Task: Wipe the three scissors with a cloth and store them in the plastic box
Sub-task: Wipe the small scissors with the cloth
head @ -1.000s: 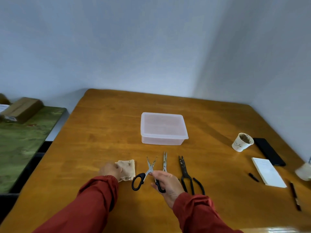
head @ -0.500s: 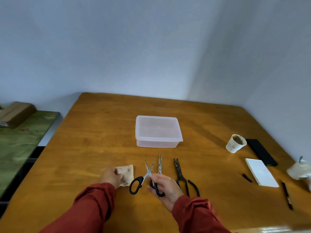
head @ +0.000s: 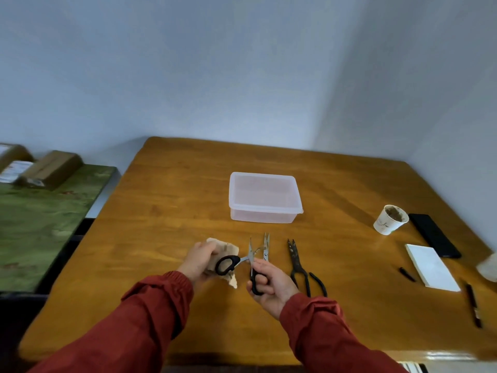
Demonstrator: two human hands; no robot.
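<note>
My right hand (head: pixel 271 288) grips one black handle loop of an open pair of scissors (head: pixel 227 265), held just above the wooden table (head: pixel 166 227). My left hand (head: pixel 199 261) holds a beige cloth (head: pixel 228 249) right behind the scissors' free handle loop. A second silver blade (head: pixel 266 244) points away beside them; what it joins is hidden by my right hand. Dark, rusty scissors (head: pixel 297 262) lie flat to the right. The translucent plastic box (head: pixel 265 197) stands further back with its lid on.
At the right are a used paper cup (head: pixel 390 219), a black phone (head: pixel 433 235), a white notepad (head: pixel 430 267) and two dark pens (head: pixel 473 305). A green surface (head: pixel 40 224) with cardboard boxes adjoins the table's left side.
My left hand has lifted the cloth off the table and brought it up to the scissors. My right hand has kept hold of the black-handled scissors.
</note>
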